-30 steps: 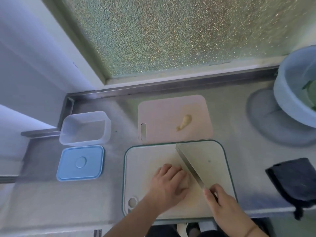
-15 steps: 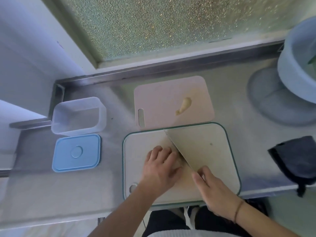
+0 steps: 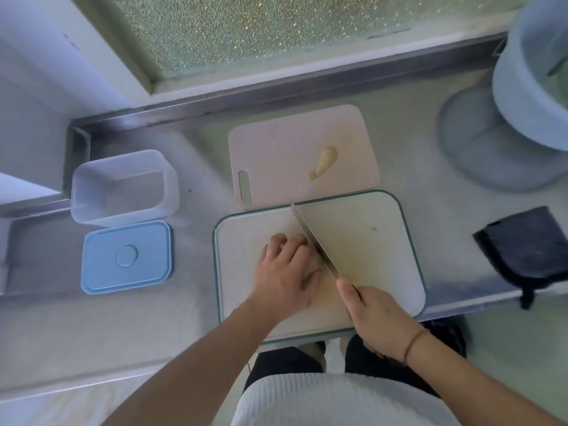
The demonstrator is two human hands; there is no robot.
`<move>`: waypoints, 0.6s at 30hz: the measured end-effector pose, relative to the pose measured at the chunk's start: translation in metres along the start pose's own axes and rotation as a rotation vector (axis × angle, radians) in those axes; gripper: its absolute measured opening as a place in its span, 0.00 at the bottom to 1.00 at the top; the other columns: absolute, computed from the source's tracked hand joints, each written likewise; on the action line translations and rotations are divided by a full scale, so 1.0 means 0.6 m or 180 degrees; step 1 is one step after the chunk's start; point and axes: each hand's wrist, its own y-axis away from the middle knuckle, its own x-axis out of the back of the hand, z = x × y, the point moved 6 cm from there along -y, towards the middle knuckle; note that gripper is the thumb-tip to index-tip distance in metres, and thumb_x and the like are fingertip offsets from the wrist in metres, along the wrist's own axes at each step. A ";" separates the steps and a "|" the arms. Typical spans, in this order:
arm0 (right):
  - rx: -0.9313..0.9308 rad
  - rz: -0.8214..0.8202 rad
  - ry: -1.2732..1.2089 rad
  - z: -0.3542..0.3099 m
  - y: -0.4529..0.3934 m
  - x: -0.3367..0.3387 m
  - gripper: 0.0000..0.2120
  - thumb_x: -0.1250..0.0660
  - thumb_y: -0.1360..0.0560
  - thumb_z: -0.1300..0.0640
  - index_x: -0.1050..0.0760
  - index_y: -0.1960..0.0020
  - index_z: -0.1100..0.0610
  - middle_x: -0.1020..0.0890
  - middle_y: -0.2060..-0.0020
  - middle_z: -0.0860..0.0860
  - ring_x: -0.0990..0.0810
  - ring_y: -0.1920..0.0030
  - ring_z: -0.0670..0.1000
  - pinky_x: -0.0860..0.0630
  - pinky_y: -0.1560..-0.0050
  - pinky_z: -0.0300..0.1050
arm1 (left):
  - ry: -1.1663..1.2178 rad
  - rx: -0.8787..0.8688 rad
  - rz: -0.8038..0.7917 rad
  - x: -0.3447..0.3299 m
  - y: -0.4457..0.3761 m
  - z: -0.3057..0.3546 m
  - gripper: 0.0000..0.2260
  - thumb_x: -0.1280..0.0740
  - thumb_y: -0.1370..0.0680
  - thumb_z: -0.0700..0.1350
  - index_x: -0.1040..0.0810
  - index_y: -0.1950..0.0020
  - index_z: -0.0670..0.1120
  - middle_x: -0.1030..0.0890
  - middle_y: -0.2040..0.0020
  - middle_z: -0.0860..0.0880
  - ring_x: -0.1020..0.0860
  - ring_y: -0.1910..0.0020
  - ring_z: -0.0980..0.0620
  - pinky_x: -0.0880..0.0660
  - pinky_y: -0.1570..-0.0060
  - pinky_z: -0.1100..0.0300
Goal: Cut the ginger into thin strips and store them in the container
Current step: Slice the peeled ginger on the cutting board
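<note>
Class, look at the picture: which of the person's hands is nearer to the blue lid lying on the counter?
Left. The left hand rests on the white cutting board, just right of the blue lid. The right hand grips the knife farther right, beyond the left hand.

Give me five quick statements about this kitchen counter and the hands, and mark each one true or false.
1. The right hand holds the knife. True.
2. The blue lid sits on the clear container. False: it lies on the counter beside the open container.
3. A piece of ginger lies on the pink board. True.
4. The left hand rests on the pink board. False: it is on the white cutting board, next to the blade.
5. The container already holds ginger strips. False: none are visible inside.
</note>
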 end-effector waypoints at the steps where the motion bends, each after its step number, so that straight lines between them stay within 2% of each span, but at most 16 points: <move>1: 0.0052 0.0080 -0.0015 -0.001 -0.003 0.002 0.28 0.54 0.21 0.38 0.34 0.69 0.56 0.28 0.73 0.51 0.29 0.70 0.48 0.34 0.67 0.40 | 0.0050 0.0000 -0.0005 -0.003 0.000 0.000 0.14 0.29 0.26 0.49 0.23 0.44 0.44 0.20 0.44 0.46 0.22 0.49 0.36 0.26 0.45 0.45; 3: 0.0165 0.0241 -0.0108 -0.004 -0.007 0.005 0.29 0.54 0.22 0.37 0.34 0.69 0.58 0.28 0.73 0.53 0.29 0.69 0.49 0.35 0.67 0.38 | 0.0100 -0.0016 0.0032 -0.004 -0.001 0.002 0.12 0.30 0.25 0.48 0.22 0.43 0.46 0.19 0.45 0.47 0.22 0.50 0.38 0.27 0.46 0.46; 6: 0.0292 0.0344 -0.0205 -0.005 -0.009 0.002 0.33 0.56 0.27 0.34 0.31 0.67 0.61 0.25 0.70 0.56 0.26 0.67 0.51 0.32 0.65 0.41 | -0.0056 0.0016 0.0191 0.005 0.000 0.012 0.11 0.29 0.26 0.49 0.20 0.43 0.50 0.19 0.46 0.50 0.24 0.51 0.41 0.26 0.52 0.48; 8: 0.0287 0.0394 -0.0253 -0.002 -0.005 0.002 0.32 0.56 0.29 0.33 0.32 0.68 0.59 0.25 0.72 0.54 0.27 0.68 0.51 0.31 0.64 0.43 | -0.0147 0.0006 0.0255 0.010 0.000 0.015 0.11 0.28 0.26 0.49 0.21 0.44 0.51 0.19 0.46 0.51 0.25 0.51 0.42 0.26 0.54 0.49; 11: 0.0333 0.0457 -0.0331 0.002 0.017 0.005 0.29 0.55 0.30 0.31 0.37 0.70 0.55 0.31 0.76 0.50 0.33 0.72 0.47 0.34 0.67 0.41 | -0.0103 -0.0008 0.0354 0.011 0.001 0.009 0.09 0.29 0.24 0.49 0.19 0.45 0.50 0.17 0.47 0.51 0.22 0.52 0.42 0.25 0.54 0.48; 13: 0.0359 0.0488 -0.0368 0.010 0.038 0.006 0.30 0.55 0.29 0.30 0.37 0.70 0.55 0.31 0.76 0.48 0.33 0.72 0.47 0.33 0.67 0.41 | -0.0014 0.0022 0.0412 0.008 0.004 0.004 0.09 0.30 0.23 0.49 0.17 0.46 0.49 0.17 0.47 0.50 0.21 0.53 0.41 0.25 0.54 0.46; 16: 0.0271 0.0413 -0.0371 0.018 0.056 0.001 0.39 0.60 0.31 0.23 0.29 0.66 0.56 0.26 0.72 0.50 0.28 0.70 0.48 0.30 0.64 0.41 | 0.0079 0.0048 0.0439 0.002 0.005 0.002 0.09 0.29 0.24 0.49 0.20 0.45 0.51 0.16 0.47 0.51 0.20 0.53 0.41 0.26 0.53 0.46; 18: 0.0178 0.0460 -0.0422 0.020 0.055 -0.001 0.40 0.61 0.36 0.19 0.31 0.68 0.54 0.25 0.72 0.47 0.28 0.70 0.46 0.30 0.65 0.39 | 0.0111 0.0096 0.0431 0.000 0.004 0.000 0.09 0.29 0.25 0.49 0.22 0.45 0.52 0.16 0.47 0.52 0.19 0.53 0.41 0.27 0.53 0.47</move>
